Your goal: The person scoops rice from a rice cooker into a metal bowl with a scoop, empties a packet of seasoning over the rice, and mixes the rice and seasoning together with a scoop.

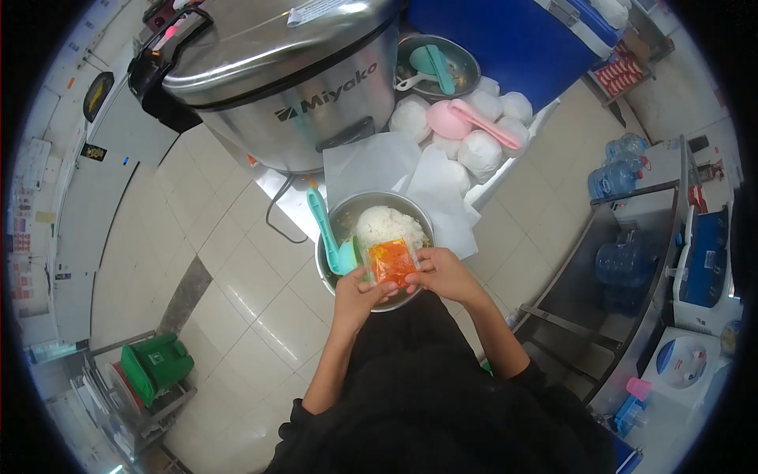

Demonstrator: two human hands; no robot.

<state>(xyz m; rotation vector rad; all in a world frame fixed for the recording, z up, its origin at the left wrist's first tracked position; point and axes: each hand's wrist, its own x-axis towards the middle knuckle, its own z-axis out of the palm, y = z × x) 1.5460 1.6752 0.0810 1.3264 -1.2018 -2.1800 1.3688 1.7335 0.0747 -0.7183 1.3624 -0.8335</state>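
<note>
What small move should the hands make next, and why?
Probably ease the orange packet forward onto the white paper. The left hand and right hand both grip it over the metal bowl, where it blocks part of the view inside, and the paper just beyond has bare room.

The brand name Miyako [338, 92], in dark letters beside a dark logo [285, 114], stands on the silver cooker's [253, 138] front side

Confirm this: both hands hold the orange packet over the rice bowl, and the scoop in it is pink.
No, the scoop is turquoise, not pink (head view). The left hand and right hand do hold the orange packet over the rice bowl.
</note>
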